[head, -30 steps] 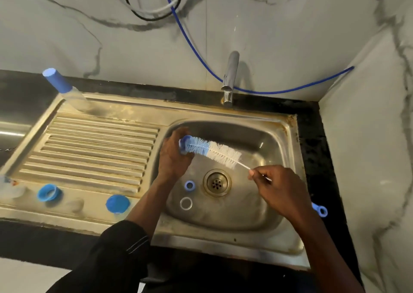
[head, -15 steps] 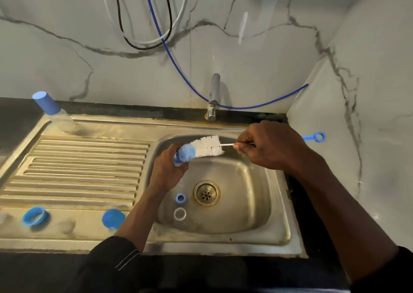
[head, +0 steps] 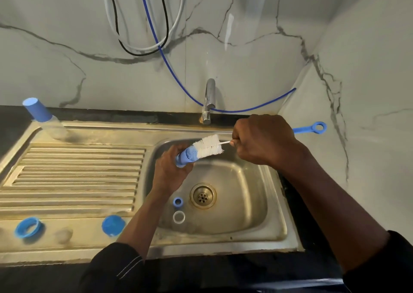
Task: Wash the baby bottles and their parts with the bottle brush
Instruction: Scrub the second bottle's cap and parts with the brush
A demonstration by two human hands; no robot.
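Left hand point(head: 168, 174) is over the left side of the sink point(head: 245, 205), fingers curled round a small blue part point(head: 181, 160) held with its opening up and to the right. Right hand point(head: 263, 141) is fisted round the handle of the brush point(head: 209, 146), above the back right of the basin. The handle's blue loop end sticks out past the hand to the right. The brush lies nearly level, tilted slightly down to the left. Its blue-bristled tip sits in the mouth of the blue part, and the white bristles are outside it. A short length of white wire stem shows between the bristles and the right hand. Basin floor: drain point(head: 203, 195) at centre, a small blue ring point(head: 178, 201) just left of it, and a white ring point(head: 179, 217) just in front of that; the two rings are close, and I cannot tell whether they touch. Drainboard point(head: 78, 169) is to the left. A clear bottle point(head: 44, 119) with a blue cap stands at its back left corner. On the front ledge, left to right: an open blue collar point(head: 28, 227), a clear blurred piece point(head: 63, 234) that may be a teat, and a blue cap point(head: 113, 225), all apart from each other. Tap point(head: 209, 100) is at the back, behind the basin. A blue hose point(head: 169, 69) runs down the marble wall behind the tap, with white and black cables looped above.
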